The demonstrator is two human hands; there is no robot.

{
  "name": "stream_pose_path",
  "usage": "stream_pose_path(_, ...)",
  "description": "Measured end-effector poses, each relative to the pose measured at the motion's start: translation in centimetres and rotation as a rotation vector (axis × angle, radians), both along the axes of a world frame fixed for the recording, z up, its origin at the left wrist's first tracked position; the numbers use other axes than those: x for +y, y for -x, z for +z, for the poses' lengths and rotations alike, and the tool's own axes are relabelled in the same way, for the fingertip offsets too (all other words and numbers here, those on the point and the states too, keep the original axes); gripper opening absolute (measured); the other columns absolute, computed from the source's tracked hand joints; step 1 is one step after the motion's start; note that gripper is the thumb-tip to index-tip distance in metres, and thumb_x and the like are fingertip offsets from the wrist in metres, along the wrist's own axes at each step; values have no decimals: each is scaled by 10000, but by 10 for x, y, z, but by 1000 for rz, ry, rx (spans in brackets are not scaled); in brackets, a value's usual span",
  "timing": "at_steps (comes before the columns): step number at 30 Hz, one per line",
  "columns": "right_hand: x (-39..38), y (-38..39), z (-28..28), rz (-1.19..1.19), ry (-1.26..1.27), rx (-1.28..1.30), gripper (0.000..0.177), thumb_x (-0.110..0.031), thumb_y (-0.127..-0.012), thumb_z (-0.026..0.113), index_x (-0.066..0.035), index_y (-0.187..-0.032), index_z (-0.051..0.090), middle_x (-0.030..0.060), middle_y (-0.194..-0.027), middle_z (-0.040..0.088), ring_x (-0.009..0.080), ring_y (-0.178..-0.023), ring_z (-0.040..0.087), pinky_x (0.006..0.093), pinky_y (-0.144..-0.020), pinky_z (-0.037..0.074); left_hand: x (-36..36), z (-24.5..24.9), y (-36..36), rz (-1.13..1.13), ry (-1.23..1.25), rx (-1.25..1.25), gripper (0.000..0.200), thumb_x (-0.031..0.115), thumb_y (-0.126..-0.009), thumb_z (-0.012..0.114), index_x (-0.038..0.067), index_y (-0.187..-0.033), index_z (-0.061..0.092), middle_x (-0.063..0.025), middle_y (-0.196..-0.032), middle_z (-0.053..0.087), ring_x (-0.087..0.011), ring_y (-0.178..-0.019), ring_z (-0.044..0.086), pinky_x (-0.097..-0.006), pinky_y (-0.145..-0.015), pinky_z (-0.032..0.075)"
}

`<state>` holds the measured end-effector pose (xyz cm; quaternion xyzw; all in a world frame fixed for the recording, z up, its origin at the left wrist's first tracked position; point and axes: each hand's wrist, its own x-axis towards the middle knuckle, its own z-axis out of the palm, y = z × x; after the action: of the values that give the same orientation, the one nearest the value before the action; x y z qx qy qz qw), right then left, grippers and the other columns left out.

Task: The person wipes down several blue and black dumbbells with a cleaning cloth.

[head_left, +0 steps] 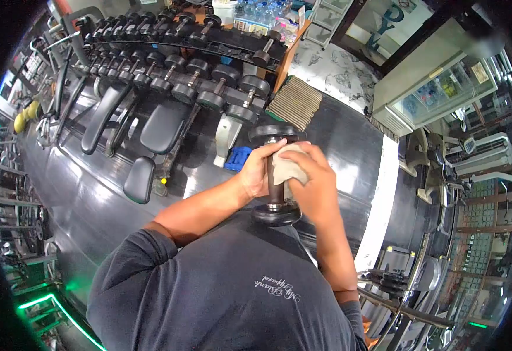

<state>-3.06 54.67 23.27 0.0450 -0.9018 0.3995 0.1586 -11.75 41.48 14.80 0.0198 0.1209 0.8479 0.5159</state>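
Observation:
A black dumbbell (275, 215) with a dark handle is held up in front of my chest, one round head away from me and the other close to my shirt. My left hand (258, 171) is wrapped around its handle from the left side. A beige cloth (289, 166) is gripped in my right hand (314, 181), which presses it against the handle near the far head. Part of the handle is hidden behind the cloth and fingers.
Ahead on the left stands a two-tier rack of dumbbells (209, 99). Padded benches (163, 128) and a blue item (238, 158) are below it. A ribbed mat (296, 102) lies ahead, a glass-door fridge (437, 93) stands right, and gym machines line both sides.

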Motion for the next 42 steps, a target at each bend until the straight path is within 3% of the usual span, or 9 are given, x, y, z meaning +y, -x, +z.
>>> stream_pose_path(6,22,-18,11,276,-33,-392,375,4,-730,718,-56,-1100,710,169,-1191,652,390,-1098,657,438,-935,539,-8,-11,3,21,65,-93,664,487,-983,564,-8,-1424,536,-222,-1408,609,-420,-1293,591,-559,-1133,439)
stream_pose_path(10,11,6,4,18,75,-20,347,9,-721,726,-47,-1062,691,160,-1196,661,357,-1111,665,419,-940,540,-6,-14,0,111,60,-91,615,461,-978,547,-7,-1377,554,-277,-1363,617,-401,-1262,619,-537,-1109,466)
stream_pose_path(14,-15,9,-15,162,-76,27,337,54,-718,679,-65,-1034,688,151,-1162,663,391,-1093,655,432,-932,526,-6,-10,5,43,15,-121,608,453,-956,557,-21,-1335,570,-295,-1391,606,-406,-1222,642,-533,-1096,474)
stream_pose_path(18,16,4,9,408,-29,-369,328,59,-725,662,-54,-1032,681,154,-1124,689,398,-1062,664,442,-910,526,-11,-23,9,29,97,-134,551,466,-954,576,-21,-1205,632,-310,-1390,598,-493,-1300,572,-602,-1135,419)
stream_pose_path(21,26,6,26,306,53,-574,330,64,-726,652,-27,-1042,675,173,-1164,688,396,-1071,666,435,-914,532,-12,-22,6,84,182,-77,503,436,-954,575,1,-1203,609,-268,-1297,656,-403,-1168,661,-545,-1050,498)
stream_pose_path(24,5,22,12,109,31,-8,321,62,-729,658,-18,-1039,679,181,-1206,669,394,-1102,657,433,-936,529,-8,-12,4,215,191,-79,428,387,-998,494,46,-1224,621,-171,-1155,698,-318,-1115,687,-493,-1036,522)
stream_pose_path(29,-8,10,-16,251,-76,-104,467,150,-737,580,-35,-1159,648,156,-1191,682,348,-1123,668,409,-968,515,-12,-20,19,112,156,-127,444,361,-1005,569,-47,-1160,650,-279,-1337,646,-376,-1178,670,-469,-1058,529)
stream_pose_path(33,39,-5,-20,290,98,-340,548,169,-717,497,-39,-1198,659,157,-1185,673,341,-1126,660,374,-977,508,-18,-22,26,310,301,22,280,259,-1031,625,-6,-1112,665,-271,-1258,696,-345,-1136,705,-459,-983,566)
stream_pose_path(42,-22,-13,-56,266,-365,187,431,41,-749,622,-107,-1139,731,97,-1237,638,363,-1260,553,479,-1076,462,8,21,38,728,426,411,83,67,-973,716,39,-989,639,-20,-779,573,-151,-693,563,-316,-735,516)
